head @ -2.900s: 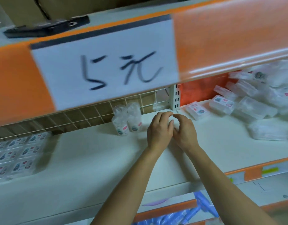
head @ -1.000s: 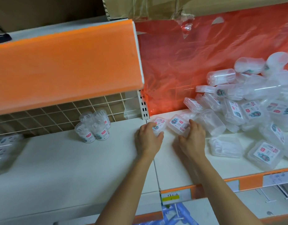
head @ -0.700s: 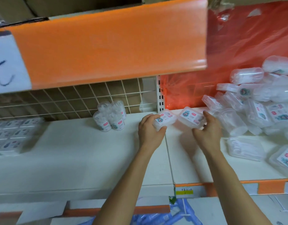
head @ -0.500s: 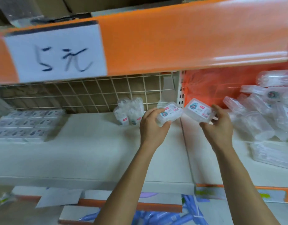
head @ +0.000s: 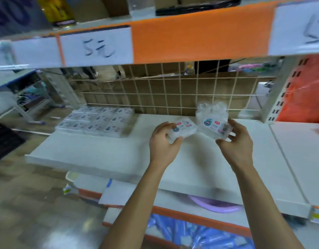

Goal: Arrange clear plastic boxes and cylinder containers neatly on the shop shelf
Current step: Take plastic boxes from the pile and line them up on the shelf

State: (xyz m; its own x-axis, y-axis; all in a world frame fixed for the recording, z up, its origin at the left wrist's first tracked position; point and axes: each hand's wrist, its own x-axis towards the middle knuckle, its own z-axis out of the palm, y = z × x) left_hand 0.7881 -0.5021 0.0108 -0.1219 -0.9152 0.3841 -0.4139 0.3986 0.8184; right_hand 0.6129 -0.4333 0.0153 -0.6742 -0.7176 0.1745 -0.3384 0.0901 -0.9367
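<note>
Clear plastic labelled boxes are gripped above the white shelf [head: 101,153], the left box [head: 182,131] by the left hand [head: 164,141], the right box [head: 215,127] by the right hand [head: 236,142], not yet added to the neat block of boxes [head: 96,121], so the task is judged partly done.

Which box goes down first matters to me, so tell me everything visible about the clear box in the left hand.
The clear box is small, flat, rectangular, of see-through plastic, its white label facing up with a blue roundel and red patch. The left hand grips its near end, holding it tilted above the white shelf.
</note>
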